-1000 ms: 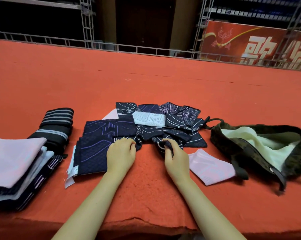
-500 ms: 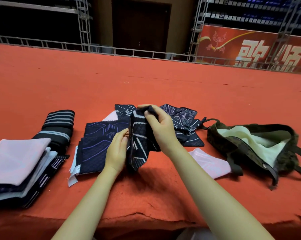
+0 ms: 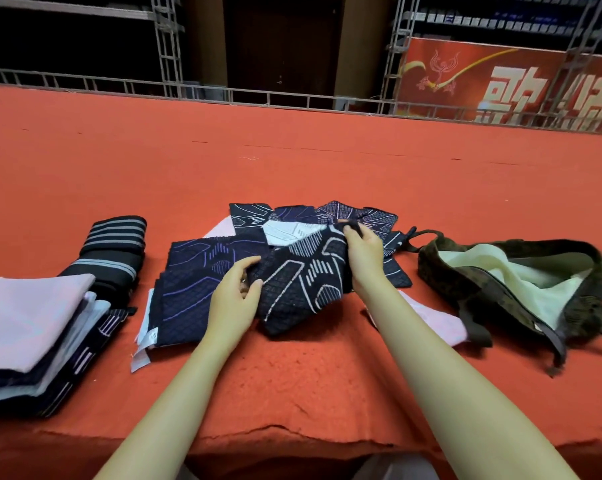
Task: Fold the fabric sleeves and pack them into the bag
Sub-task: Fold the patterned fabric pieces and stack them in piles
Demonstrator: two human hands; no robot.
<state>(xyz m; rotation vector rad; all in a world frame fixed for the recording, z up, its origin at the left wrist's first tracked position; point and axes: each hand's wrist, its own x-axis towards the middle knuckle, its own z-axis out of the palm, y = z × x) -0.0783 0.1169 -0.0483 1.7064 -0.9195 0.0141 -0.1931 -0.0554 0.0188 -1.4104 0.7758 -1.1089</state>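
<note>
Between folded stack (image 3: 32,317) and bag (image 3: 514,289) (gaping), both hands' grip clutches a sleeve (image 3: 303,289).

Dark navy white-patterned sleeve (image 3: 303,282) lifted, spread above sleeve pile (image 3: 327,220); camouflage bag (image 3: 510,285) open, right of pile.

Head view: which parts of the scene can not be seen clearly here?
- Folded stack: its left side is cut off by the frame edge.
- Bag: its inside below the cream lining is hidden by its own rim.
- Pink sleeve: partly hidden behind the right forearm.
- Left hand: its grip on the dark patterned sleeve is partly hidden by the fabric.
</note>
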